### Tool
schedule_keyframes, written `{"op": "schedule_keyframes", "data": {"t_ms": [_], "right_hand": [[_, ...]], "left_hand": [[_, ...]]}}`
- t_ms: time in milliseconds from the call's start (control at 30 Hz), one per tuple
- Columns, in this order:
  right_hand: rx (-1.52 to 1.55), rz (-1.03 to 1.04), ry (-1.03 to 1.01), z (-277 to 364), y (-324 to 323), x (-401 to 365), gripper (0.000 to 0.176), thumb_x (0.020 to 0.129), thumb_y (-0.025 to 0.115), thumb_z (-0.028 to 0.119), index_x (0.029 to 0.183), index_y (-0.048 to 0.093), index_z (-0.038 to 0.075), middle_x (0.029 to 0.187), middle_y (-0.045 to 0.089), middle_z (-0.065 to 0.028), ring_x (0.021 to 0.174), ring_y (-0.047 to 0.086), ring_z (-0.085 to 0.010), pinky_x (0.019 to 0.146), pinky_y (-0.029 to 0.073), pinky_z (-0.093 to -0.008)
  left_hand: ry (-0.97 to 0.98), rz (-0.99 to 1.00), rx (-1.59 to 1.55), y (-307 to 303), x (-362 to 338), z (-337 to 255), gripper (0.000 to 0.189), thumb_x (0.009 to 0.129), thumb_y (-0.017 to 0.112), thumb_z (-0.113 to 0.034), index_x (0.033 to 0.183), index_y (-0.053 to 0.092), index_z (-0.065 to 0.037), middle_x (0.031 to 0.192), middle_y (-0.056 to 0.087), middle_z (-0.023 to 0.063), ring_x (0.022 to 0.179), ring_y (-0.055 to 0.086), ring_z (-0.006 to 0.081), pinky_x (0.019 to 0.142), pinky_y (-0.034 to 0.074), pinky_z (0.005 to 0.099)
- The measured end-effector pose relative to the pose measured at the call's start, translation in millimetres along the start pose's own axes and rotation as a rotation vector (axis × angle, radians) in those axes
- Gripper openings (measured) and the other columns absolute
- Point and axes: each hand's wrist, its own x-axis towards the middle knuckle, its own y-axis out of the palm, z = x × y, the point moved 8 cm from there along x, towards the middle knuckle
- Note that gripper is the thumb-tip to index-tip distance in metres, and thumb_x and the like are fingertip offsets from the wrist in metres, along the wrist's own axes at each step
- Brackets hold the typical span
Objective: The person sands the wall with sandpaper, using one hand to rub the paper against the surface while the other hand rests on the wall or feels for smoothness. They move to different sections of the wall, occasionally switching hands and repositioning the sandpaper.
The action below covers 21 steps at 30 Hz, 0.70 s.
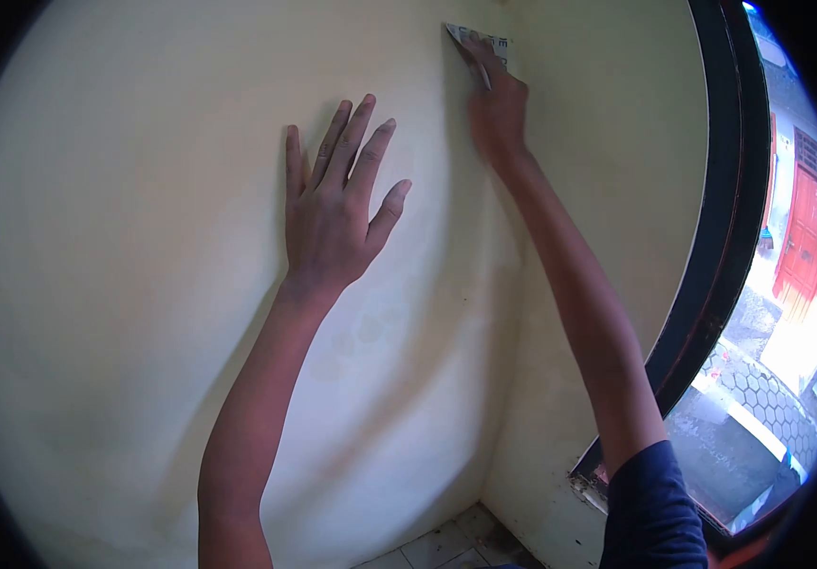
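Pale cream walls (pixel 143 237) meet at an upright inside corner (pixel 516 322), lit unevenly, with soft shadows of the arms falling across the wider left-hand wall. High up, just beside that corner, is a thin grey-white sheet with dark printed lettering (pixel 502 47), its pointed left edge standing out past the fingers. The right hand (pixel 500 114) grips it, fingers closed over the sheet and pressing it toward the wall; how the hidden face of the sheet meets the surface cannot be told.

Lower and to the left, the bare left hand (pixel 328 213) lies against the wall with its fingers open and spread upward, thumb pointed toward the corner, holding nothing. A plain strip of wall separates the two hands, and a broad, smooth stretch of it runs on beyond the left hand. Faint darker patches mark the wall below the left hand's thumb.

On the right, the adjoining wall runs from the corner to a dark, thick window frame (pixel 733 171), well apart from the sheet. Past its edge show a red door (pixel 802 237) and hexagon-patterned paving (pixel 760 389). A dark blue sleeve (pixel 655 503) covers the right upper arm, near the frame's lower part. Light floor tiles (pixel 437 547) meet the walls at the bottom.
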Motion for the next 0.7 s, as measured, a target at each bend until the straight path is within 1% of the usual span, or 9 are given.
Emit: {"op": "schedule_keyframes", "data": {"t_ms": [67, 133, 167, 233, 333, 400, 533, 600, 700], "right_hand": [[-0.101, -0.079, -0.075, 26.7, 23.6, 0.8, 0.057, 0.081, 0.06, -0.007, 0.137, 0.055, 0.002, 0.144, 0.054, -0.0207, 0.138, 0.046, -0.039, 0.114, 0.042, -0.0437], [0.026, 0.217, -0.326, 93.2, 60.6, -39.1, 0.057, 0.083, 0.061, -0.003, 0.139, 0.054, 0.002, 0.144, 0.053, -0.0216, 0.138, 0.046, -0.0397, 0.113, 0.043, -0.0446], [0.029, 0.214, -0.328, 89.5, 60.1, -34.6, 0.057, 0.083, 0.061, -0.003, 0.139, 0.054, 0.002, 0.144, 0.053, -0.0216, 0.138, 0.046, -0.0397, 0.113, 0.043, -0.0446], [0.008, 0.242, -0.594, 90.9, 55.3, -28.7, 0.063, 0.08, 0.07, 0.004, 0.141, 0.055, 0.012, 0.147, 0.053, -0.0123, 0.138, 0.047, -0.035, 0.115, 0.042, -0.0423], [0.1, 0.034, 0.067, 0.8, 22.0, 42.0, 0.069, 0.075, 0.053, -0.013, 0.139, 0.056, 0.012, 0.145, 0.054, -0.016, 0.127, 0.057, -0.0347, 0.107, 0.047, -0.0443], [0.067, -0.091, 0.268, 3.1, 13.3, 43.1, 0.061, 0.077, 0.048, -0.011, 0.136, 0.056, 0.005, 0.14, 0.056, -0.0197, 0.128, 0.054, -0.0403, 0.107, 0.045, -0.0466], [0.023, 0.161, -0.525, 104.0, 49.3, -40.7, 0.054, 0.085, 0.064, 0.0, 0.138, 0.057, 0.009, 0.147, 0.052, -0.0138, 0.137, 0.048, -0.0371, 0.117, 0.038, -0.0478], [0.032, 0.336, -0.569, 71.4, 36.1, -43.6, 0.055, 0.084, 0.058, -0.007, 0.137, 0.058, 0.008, 0.146, 0.054, -0.014, 0.135, 0.05, -0.0366, 0.116, 0.04, -0.0453], [0.111, 0.051, 0.05, -21.8, -14.1, 11.2, 0.062, 0.081, 0.052, -0.013, 0.139, 0.056, 0.007, 0.149, 0.051, -0.0148, 0.133, 0.052, -0.0332, 0.111, 0.045, -0.0424]], "left_hand": [[-0.005, -0.049, -0.056, -1.9, 0.1, 1.7, 0.052, 0.102, 0.048, -0.041, 0.144, 0.051, -0.012, 0.16, 0.038, 0.008, 0.149, 0.034, 0.0279, 0.121, 0.011, 0.063], [-0.003, -0.085, -0.11, -3.4, -1.6, 1.8, 0.052, 0.102, 0.048, -0.041, 0.145, 0.05, -0.012, 0.161, 0.037, 0.0082, 0.149, 0.033, 0.0284, 0.12, 0.01, 0.064], [-0.016, -0.145, -0.098, -8.7, -2.2, 4.5, 0.051, 0.102, 0.047, -0.04, 0.146, 0.05, -0.013, 0.161, 0.036, 0.0088, 0.149, 0.033, 0.0293, 0.12, 0.009, 0.0653], [-0.058, -0.201, -0.082, -9.6, -4.8, 6.1, 0.051, 0.103, 0.046, -0.039, 0.146, 0.049, -0.013, 0.162, 0.034, 0.0104, 0.15, 0.032, 0.031, 0.118, 0.005, 0.068], [-0.055, -0.153, -0.025, -6.3, -4.2, 5.3, 0.051, 0.103, 0.045, -0.04, 0.146, 0.049, -0.012, 0.163, 0.032, 0.0102, 0.15, 0.031, 0.0315, 0.118, 0.005, 0.068], [-0.049, -0.143, -0.028, -5.5, -4.5, 5.1, 0.052, 0.103, 0.045, -0.04, 0.146, 0.049, -0.011, 0.163, 0.031, 0.0105, 0.15, 0.031, 0.0327, 0.118, 0.005, 0.0683], [-0.054, -0.227, -0.103, -11.3, -3.3, 7.2, 0.053, 0.102, 0.048, -0.039, 0.147, 0.048, -0.011, 0.164, 0.03, 0.0115, 0.15, 0.03, 0.0337, 0.118, 0.008, 0.0687], [-0.056, -0.188, -0.083, -4.9, -2.9, 0.7, 0.051, 0.101, 0.049, -0.039, 0.145, 0.05, -0.011, 0.163, 0.031, 0.0115, 0.15, 0.03, 0.0332, 0.118, 0.008, 0.0685], [-0.051, -0.119, -0.018, 2.6, -2.1, -5.8, 0.049, 0.1, 0.05, -0.039, 0.142, 0.053, -0.011, 0.163, 0.032, 0.0108, 0.15, 0.03, 0.0318, 0.119, 0.01, 0.0679]]}}
